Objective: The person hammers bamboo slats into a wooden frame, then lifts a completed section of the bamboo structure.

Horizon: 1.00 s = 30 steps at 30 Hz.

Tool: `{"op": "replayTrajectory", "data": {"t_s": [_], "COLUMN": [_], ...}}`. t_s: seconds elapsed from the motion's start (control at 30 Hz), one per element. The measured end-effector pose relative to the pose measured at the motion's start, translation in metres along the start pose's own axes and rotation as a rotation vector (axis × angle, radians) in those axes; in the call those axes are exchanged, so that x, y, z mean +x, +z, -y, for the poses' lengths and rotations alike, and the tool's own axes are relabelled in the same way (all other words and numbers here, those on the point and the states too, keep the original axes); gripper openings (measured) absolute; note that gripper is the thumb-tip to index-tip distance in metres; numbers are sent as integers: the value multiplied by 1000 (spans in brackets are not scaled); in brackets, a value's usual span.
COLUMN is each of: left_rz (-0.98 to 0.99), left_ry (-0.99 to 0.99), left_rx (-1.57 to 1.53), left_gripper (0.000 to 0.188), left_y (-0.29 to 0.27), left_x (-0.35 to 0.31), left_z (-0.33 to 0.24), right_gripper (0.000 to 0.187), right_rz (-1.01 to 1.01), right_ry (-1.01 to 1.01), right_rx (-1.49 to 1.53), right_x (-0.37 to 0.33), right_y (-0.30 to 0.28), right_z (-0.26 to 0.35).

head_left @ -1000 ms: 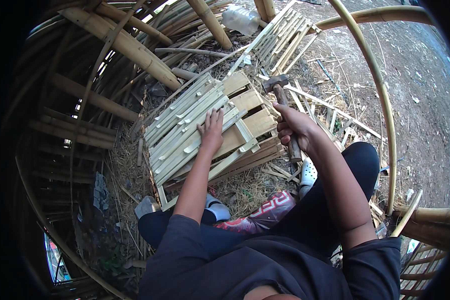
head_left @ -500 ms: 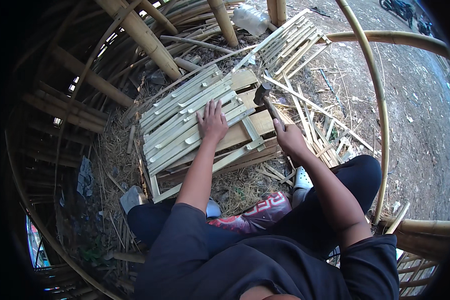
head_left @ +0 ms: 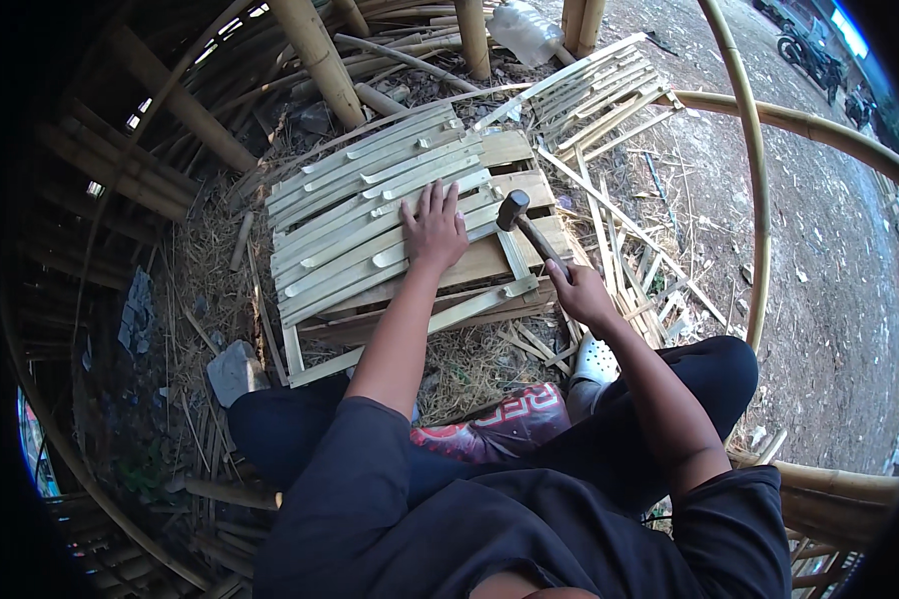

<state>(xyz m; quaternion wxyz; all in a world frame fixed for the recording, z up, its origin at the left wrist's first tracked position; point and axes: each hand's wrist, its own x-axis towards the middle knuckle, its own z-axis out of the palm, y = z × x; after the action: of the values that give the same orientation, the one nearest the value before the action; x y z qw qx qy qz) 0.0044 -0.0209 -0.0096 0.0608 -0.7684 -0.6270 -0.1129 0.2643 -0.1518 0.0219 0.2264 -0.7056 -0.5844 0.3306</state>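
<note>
Hammering seems under way, the left hand lying flat, gripping nothing, on the bamboo-slat panel atop the wooden crate while the right hand grasps a hammer near the crate's right edge; a blow would call for a steady panel.

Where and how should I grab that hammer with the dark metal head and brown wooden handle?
Probably best around the slim brown wooden handle, coming from the near right, where the person's right hand grips it: the handle slants that way, away from the blocky dark metal head.
</note>
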Motion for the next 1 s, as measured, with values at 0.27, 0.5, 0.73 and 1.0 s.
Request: {"op": "replayTrajectory", "data": {"t_s": [0.27,0.5,0.73,1.0], "left_rz": [-2,38,9,-26], "left_ry": [-1,-20,-9,-11], "left_rx": [-2,19,18,-8], "left_gripper": [61,61,60,60], "left_y": [-1,-6,-1,0], "left_x": [0,-1,1,-1], "left_z": [6,2,0,0], "right_gripper": [68,63,58,60], "right_rz": [-20,-4,-142,-112], "right_ry": [-23,-8,-133,-43], "right_rx": [-5,53,64,65], "right_x": [-2,-4,-17,-21], "right_y": [5,9,16,19], "right_z": [4,-3,1,18]}}
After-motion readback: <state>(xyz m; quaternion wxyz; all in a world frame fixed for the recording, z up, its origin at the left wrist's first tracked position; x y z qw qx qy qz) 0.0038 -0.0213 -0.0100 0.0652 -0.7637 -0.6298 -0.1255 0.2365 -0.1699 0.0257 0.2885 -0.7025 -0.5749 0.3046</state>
